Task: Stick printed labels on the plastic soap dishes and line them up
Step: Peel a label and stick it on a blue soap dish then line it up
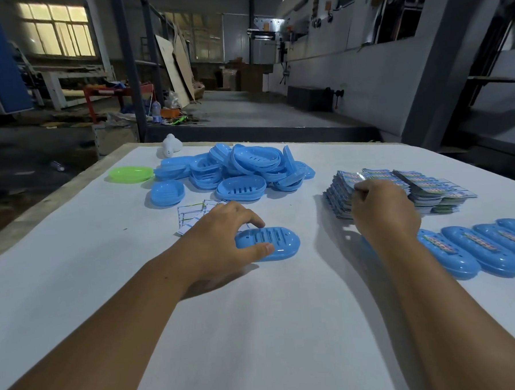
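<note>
Head view: your left hand (222,235) pinches the bare blue oval plastic soap dish (269,243), long axis left-right.
Right hand (382,209): fingers curled on the printed label stack (438,190); whether it's got one, can't tell.
Labelled row (491,245): right, so carry the label left.

Blue slotted soap dishes (237,172), one green dish (131,174), multicoloured printed labels (429,188), white table (257,329).

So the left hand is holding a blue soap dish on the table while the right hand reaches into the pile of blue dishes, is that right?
Not quite. The left hand does hold a blue soap dish on the table, but the right hand reaches to the stack of printed labels, not the pile of blue dishes. The head view shows it.
</note>
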